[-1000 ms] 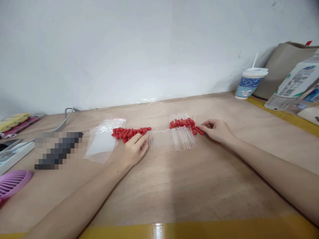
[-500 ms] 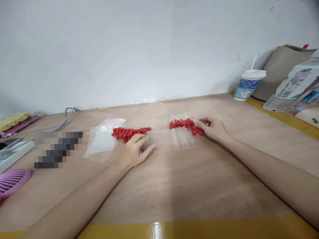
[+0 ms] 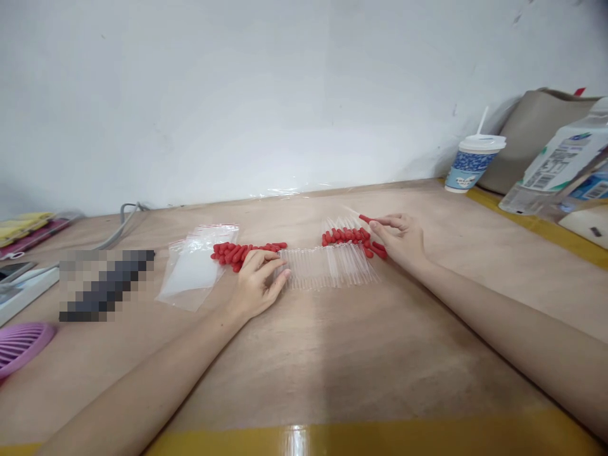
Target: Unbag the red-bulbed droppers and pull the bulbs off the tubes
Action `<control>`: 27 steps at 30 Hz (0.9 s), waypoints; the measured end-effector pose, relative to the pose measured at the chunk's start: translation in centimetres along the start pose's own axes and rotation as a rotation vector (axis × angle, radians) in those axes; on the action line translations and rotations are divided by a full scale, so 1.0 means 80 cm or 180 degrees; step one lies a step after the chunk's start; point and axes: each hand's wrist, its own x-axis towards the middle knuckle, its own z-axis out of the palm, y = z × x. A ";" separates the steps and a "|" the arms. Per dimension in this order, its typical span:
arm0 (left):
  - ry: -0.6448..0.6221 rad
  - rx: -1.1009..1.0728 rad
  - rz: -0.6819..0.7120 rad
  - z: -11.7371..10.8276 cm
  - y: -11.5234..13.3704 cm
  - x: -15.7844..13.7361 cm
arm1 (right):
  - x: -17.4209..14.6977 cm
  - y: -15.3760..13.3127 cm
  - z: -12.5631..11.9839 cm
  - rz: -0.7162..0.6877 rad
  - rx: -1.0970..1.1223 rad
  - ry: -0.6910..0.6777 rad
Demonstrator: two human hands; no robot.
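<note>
My right hand point(image 3: 401, 239) pinches a glass dropper point(image 3: 365, 218) by its red rubber bulb, its thin glass tip pointing up and left, just above the table. Below it lies a cluster of red-bulbed droppers point(image 3: 344, 236), glass tips facing away. A few red bulbs point(image 3: 377, 249) lie close under that hand. My left hand point(image 3: 259, 283) rests at the left end of a row of clear glass tubes point(image 3: 327, 266), fingers curved, with a gap between thumb and forefinger. Behind its knuckles sits a pile of red rubber bulbs point(image 3: 232, 253), partly hidden by the hand.
Clear zip bags point(image 3: 192, 269) lie left of the pile, beside a pixelated dark object point(image 3: 109, 285). A pink fan point(image 3: 23, 348) sits at the left edge. A paper cup with a straw point(image 3: 475, 163), a plastic bottle point(image 3: 546, 164) and a beige bag point(image 3: 517, 136) stand at right.
My right hand has lifted slightly and now holds a dropper above the cluster. My left hand has drawn back slightly to the left at the end of the tube row.
</note>
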 end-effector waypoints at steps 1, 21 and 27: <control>-0.0002 0.0008 0.0008 0.000 -0.001 -0.001 | -0.004 -0.001 -0.001 -0.0059 0.0077 0.0135; -0.0117 0.0584 0.1216 0.012 0.024 0.011 | -0.065 -0.063 -0.019 -0.2372 0.0247 -0.0860; -0.0208 0.0535 0.1316 0.018 0.029 0.010 | -0.073 -0.087 -0.010 -0.2567 -0.0141 -0.0934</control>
